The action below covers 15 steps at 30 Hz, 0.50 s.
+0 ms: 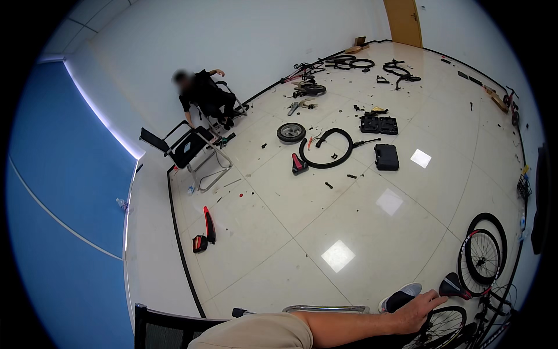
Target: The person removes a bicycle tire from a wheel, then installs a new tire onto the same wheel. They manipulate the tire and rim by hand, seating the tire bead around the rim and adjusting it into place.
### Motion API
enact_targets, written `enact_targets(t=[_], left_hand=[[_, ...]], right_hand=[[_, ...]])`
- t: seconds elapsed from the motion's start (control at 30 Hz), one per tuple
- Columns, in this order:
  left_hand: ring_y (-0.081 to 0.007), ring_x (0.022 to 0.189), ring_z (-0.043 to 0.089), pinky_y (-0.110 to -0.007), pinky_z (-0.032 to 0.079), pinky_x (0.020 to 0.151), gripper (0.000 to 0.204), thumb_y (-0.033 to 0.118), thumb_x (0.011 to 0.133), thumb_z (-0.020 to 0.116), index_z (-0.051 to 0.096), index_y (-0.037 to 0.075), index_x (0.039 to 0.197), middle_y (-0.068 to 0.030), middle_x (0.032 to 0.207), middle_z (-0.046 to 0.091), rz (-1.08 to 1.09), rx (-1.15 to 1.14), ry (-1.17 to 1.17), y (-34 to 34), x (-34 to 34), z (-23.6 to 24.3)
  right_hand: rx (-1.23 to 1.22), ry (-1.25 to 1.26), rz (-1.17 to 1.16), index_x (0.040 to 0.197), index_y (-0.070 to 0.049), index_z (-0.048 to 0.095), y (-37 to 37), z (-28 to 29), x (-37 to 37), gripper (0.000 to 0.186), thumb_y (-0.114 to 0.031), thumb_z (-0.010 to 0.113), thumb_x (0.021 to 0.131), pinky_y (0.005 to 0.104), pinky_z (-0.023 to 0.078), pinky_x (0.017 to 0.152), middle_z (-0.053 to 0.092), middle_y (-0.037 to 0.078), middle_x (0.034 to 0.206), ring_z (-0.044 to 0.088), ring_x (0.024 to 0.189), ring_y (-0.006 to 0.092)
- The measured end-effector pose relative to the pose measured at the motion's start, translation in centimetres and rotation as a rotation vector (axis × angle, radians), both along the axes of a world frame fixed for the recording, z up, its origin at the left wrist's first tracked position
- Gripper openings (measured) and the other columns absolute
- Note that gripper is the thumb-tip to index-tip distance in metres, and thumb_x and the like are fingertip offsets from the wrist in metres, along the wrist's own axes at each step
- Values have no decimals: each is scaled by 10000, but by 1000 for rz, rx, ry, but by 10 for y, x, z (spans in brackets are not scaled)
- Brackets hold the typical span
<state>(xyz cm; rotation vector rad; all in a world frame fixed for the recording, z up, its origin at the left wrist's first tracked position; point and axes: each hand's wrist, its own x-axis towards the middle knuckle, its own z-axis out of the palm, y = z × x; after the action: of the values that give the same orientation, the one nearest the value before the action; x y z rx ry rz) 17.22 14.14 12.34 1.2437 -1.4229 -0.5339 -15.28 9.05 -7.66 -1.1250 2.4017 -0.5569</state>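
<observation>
My right hand (419,311) reaches out to the lower right from a bare forearm and a beige sleeve. Its fingers lie spread on the black tyre of a spoked bicycle wheel (446,327), not closed around anything. A black bicycle saddle (454,286) sits just beyond the fingertips. A white and dark shoe (401,296) is right behind the hand. My left hand is out of the picture.
A second spoked wheel (482,256) leans at the right wall. On the tiled floor lie a black tyre loop (325,149), a small wheel (290,132), two black tool cases (386,157) and scattered bike parts. A person in black (204,94) sits behind an empty black chair (187,149).
</observation>
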Motion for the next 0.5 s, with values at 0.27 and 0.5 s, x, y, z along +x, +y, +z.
enact_targets(t=[0.27, 0.5], left_hand=[[-396, 1033, 530, -420, 446, 920, 669, -148, 751, 519, 438, -13, 1401, -216, 1144, 482, 0, 13, 3, 0, 0, 0], [-385, 994, 528, -425, 445, 884, 593, -113, 787, 530, 456, -17, 1367, -203, 1128, 485, -4, 16, 41, -1, -2, 0]], right_hand=[[-3, 1, -20, 913, 123, 625, -1, -4, -5, 545, -404, 756, 875, 480, 485, 565, 607, 224, 839, 547, 665, 339], [-3, 10, -16, 972, 145, 635, -4, -11, -10, 595, -425, 762, 861, 511, 527, 629, 636, 269, 922, 597, 745, 369]])
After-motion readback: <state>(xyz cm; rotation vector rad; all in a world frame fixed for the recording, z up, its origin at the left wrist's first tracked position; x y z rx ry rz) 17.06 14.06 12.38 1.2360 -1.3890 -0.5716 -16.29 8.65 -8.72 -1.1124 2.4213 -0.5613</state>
